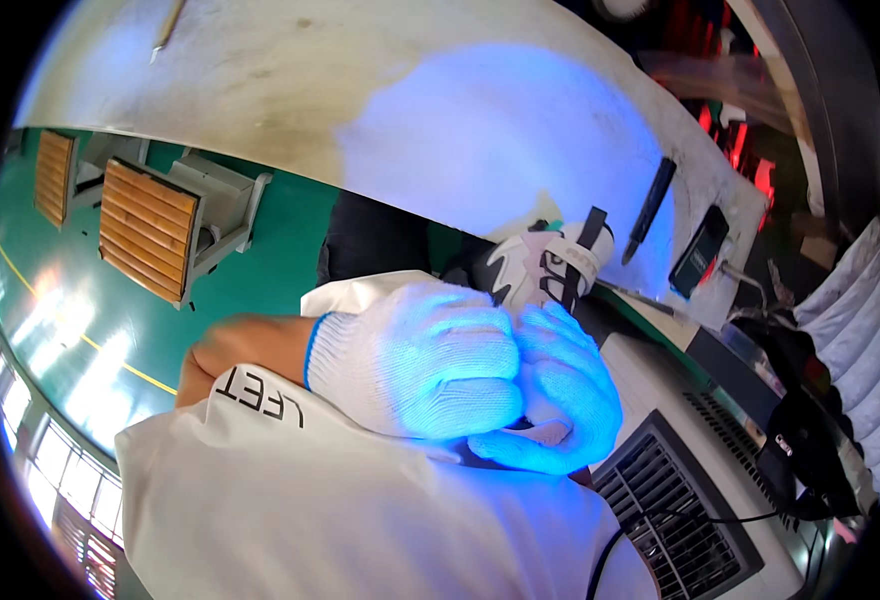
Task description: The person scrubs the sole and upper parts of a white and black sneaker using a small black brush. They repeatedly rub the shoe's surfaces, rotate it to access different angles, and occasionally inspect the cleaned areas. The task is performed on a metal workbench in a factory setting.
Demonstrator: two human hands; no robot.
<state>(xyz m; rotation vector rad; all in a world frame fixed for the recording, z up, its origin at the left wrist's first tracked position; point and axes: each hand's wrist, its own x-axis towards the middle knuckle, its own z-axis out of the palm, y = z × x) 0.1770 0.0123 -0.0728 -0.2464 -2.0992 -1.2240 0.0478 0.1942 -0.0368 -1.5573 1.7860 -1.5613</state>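
Observation:
A grey, white and black sneaker (543,262) is held close against my body, its toe pointing away from me and a dark strap standing up from it. My left hand (445,362), in a white knitted glove with a blue cuff edge, is closed with curled fingers at the shoe's near end. Beside it, my right hand (572,395), gloved the same way, curves round that end with its thumb underneath. Both gloves glow blue under a light. Between the palms the gripped part of the sneaker is mostly hidden.
Ahead lies a pale worktable (380,90) with a blue-lit patch. A black pen-like tool (650,210) and a dark phone-like device (700,250) lie at its right. A machine with a grille (675,500) and cable stands lower right. Slatted wooden seats (148,228) stand left.

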